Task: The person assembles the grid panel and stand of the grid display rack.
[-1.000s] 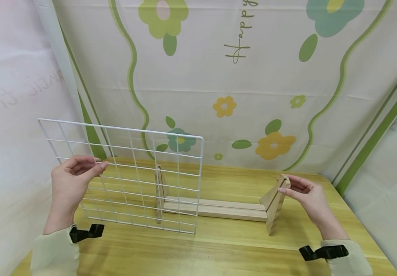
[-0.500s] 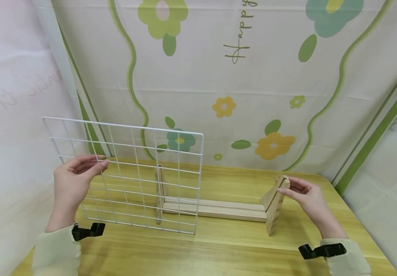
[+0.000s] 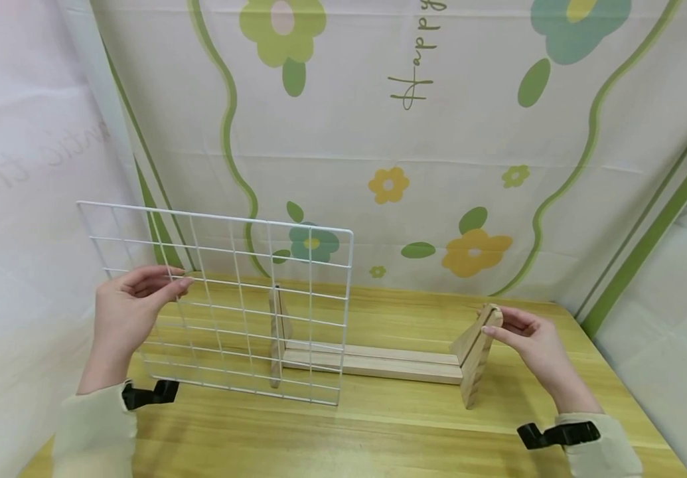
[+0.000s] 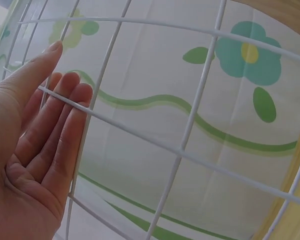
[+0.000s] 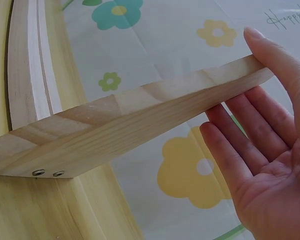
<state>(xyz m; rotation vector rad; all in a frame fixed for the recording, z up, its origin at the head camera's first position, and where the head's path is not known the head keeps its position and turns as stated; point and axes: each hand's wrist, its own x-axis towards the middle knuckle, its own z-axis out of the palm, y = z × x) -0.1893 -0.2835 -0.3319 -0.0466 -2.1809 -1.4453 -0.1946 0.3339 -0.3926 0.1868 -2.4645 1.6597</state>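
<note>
In the head view, "Happy" lettering (image 3: 413, 82) runs sideways toward one o'clock on a white cloth backdrop (image 3: 319, 133) printed with flowers and wavy green lines. Between nine and ten o'clock, faint letters like "ntic tim" show on the side cloth (image 3: 14, 86); the writing at three o'clock is too faint to read. Toward eight o'clock, the left hand (image 3: 123, 309) holds a white wire grid (image 3: 239, 284), thin rods in rectangular cells, tilted, its right part in front of the wooden stand's left end. I cannot tell whether the grid touches the table (image 3: 379, 441). Toward four o'clock, the right hand (image 3: 531, 342) pinches the top of the end piece (image 3: 477, 362) of the wooden stand (image 3: 373, 364), whose long bar is grooved.

In the left wrist view, the hand lies at nine o'clock, thumb and fingers closed around the wires from opposite sides, fingers together.

In the right wrist view, the thumb presses one side of the pale, grained end piece, the fingers the other. Two metal fasteners (image 5: 38, 172) sit toward eight o'clock, the grooved bar toward ten, "Happy" toward two.
</note>
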